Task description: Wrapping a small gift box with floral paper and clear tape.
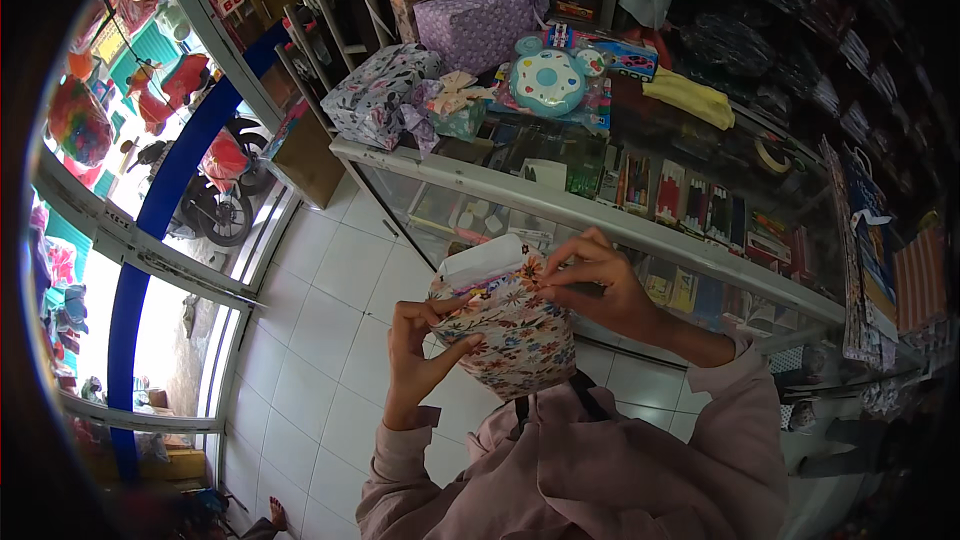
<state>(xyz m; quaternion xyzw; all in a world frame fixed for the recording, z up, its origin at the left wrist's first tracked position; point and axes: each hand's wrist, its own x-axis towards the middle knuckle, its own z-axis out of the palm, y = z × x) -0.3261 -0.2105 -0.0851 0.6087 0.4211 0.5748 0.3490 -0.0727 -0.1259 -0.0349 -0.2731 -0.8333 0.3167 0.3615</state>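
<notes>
A package in floral wrapping paper [517, 345] is held up before my chest, over the tiled floor. At its upper end the paper's white inner side [484, 261] shows as a flap, with a strip of colourful printed surface just below it. My left hand [424, 352] grips the package's left side, thumb on the front and fingers near the upper edge. My right hand [596, 277] pinches the paper at the upper right corner between thumb and fingers. The underside of the package is hidden.
A glass display counter [600, 210] runs across in front of me. On it stand floral wrapped boxes [382, 90], a purple wrapped parcel [480, 22], a blue donut-shaped toy [551, 82] and a yellow cloth [690, 97]. Glass doors [161, 281] are at left. A person's foot [277, 514] shows at lower left.
</notes>
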